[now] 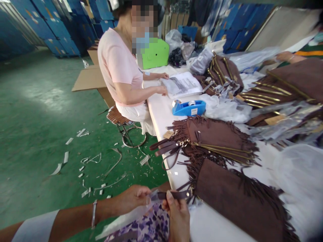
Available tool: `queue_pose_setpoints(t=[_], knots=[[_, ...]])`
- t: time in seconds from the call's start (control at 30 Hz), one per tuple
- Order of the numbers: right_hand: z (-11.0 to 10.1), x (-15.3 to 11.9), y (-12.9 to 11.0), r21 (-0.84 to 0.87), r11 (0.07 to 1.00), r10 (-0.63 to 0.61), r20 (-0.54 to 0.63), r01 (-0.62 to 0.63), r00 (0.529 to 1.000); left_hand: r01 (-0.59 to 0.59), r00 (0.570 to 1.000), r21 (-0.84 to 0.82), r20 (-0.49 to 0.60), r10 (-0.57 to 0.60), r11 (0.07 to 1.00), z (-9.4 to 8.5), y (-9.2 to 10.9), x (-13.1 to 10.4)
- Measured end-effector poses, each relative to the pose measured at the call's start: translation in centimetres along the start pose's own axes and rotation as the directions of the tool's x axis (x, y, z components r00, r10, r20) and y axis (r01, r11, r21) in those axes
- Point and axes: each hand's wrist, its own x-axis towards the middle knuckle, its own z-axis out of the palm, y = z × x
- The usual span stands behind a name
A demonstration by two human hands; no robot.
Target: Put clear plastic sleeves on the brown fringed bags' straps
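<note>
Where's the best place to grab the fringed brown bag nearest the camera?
Probably by its strap, from the wearer's left: this narrow band sticks out at the bag's left end, where the right hand pinches it. The bag lies flat, so it looks harder to pinch.

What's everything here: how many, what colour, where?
Fringed pouches: several, brown, near table end
Strap: one, dark brown, beside nearest pouch
Gold-edged stacks: several, brown, farther right
Table: one, white, right
Tape dispenser: one, blue, tabletop
Plastic bags: several, whitish, tabletop
Case: one, green, far tabletop
Boxes: many, blue, background
Carton: one, brown, left of centre
Scraps: many, white, green floor
Co-workers: two, pink/green tops, at table
Patterned cloth: one, purple, bottom centre
Left hand: one, bare, on clear plastic
Right hand: one, bare, on strap
</note>
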Motion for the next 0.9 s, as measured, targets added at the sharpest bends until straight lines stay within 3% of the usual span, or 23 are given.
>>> queue_pose_setpoints(t=[0.13,0.4,0.5,0.6,0.67,0.9], knots=[[-0.4,-0.2,0.4,-0.073,0.997,0.020,0.107,-0.012,0.994,0.000,1.000,0.023,-0.021,0.000,1.000,0.8,1.1,0.3],[-0.7,-0.1,0.8,-0.167,0.986,0.017,0.234,0.023,0.972,-0.001,0.989,0.001,0.145,0.001,1.000,2.6,2.0,2.6],[-1.7,-1.1,-0.1,-0.302,0.952,0.015,0.186,0.043,0.982,0.050,0.992,0.035,0.117,-0.053,0.998,2.2,1.7,3.2],[-2.8,-2.2,-1.9,-0.515,0.844,-0.142,0.053,0.149,0.988,0.095,0.995,0.109,0.030,-0.098,0.989,1.3,1.4,3.2],[-3.0,-2.3,-3.0,-0.606,0.772,-0.220,0.027,0.191,0.975,0.107,0.994,0.139,0.001,-0.108,0.985,0.8,1.3,3.2],[-2.7,0.1,-4.6,-0.616,0.777,-0.092,0.091,0.129,0.992,0.082,0.996,0.119,-0.030,-0.079,0.990,1.4,1.3,3.9]])
